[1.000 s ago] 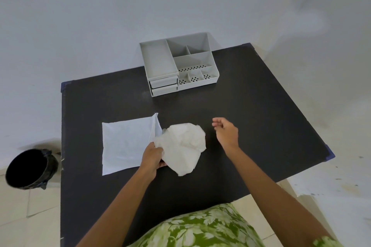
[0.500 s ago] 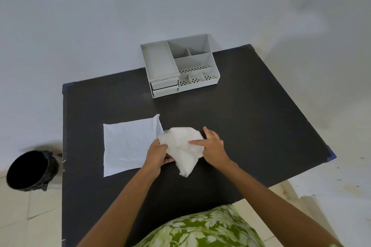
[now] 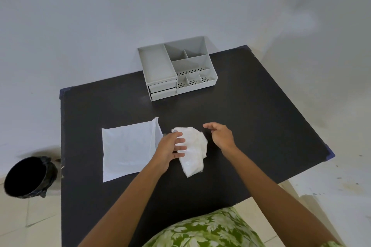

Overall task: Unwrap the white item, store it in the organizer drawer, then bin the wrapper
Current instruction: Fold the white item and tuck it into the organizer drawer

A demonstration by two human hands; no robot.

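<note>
White item (image 3: 193, 151), crumpled and soft, lying near the middle of the tabletop (image 3: 251, 126), just right of a flattened white sheet (image 3: 128, 152), probably its wrapper. Left hand (image 3: 170, 149): fingers (image 3: 180, 141) spread flat on the item, pressing rather than gripping, apparently to pin it. Right hand (image 3: 219, 136): fingers loosely curled, holding nothing, just beside the item. Organizer (image 3: 176, 68) at the far edge, drawers (image 3: 163, 90) closed; bin (image 3: 28, 177) on the floor off the left edge.

Soft, even daylight; edges bowed, fingers perhaps slightly blurred.
</note>
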